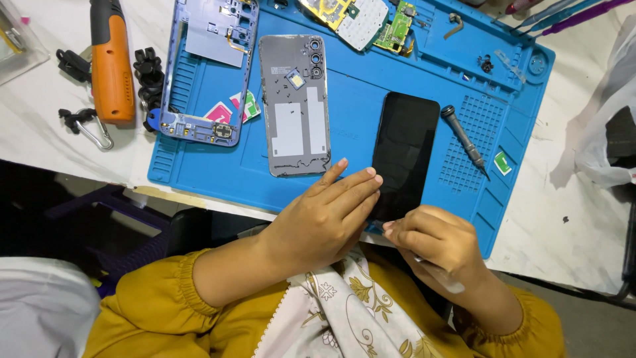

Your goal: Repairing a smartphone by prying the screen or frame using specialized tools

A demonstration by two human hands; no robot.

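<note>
Here the left hand (324, 219) presses flat fingers on the black phone screen (404, 156) while the right hand (434, 245), clenched around a thin tool (437, 275), works its near edge, which likely needs gentle prying.

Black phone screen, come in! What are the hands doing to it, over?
Left hand flat, fingers on black phone screen's near edge. Right hand grips a thin tool at the same edge. Screwdriver beside it, apart.

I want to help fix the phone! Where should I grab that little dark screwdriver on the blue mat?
Probably grab the small dark metal screwdriver by its thick round handle end, farthest from the person. It lies flat and slanted on the blue rubber work mat, its sharp thin tip pointing toward the mat's near right corner. Come from above, pinching the handle's sides.
</note>
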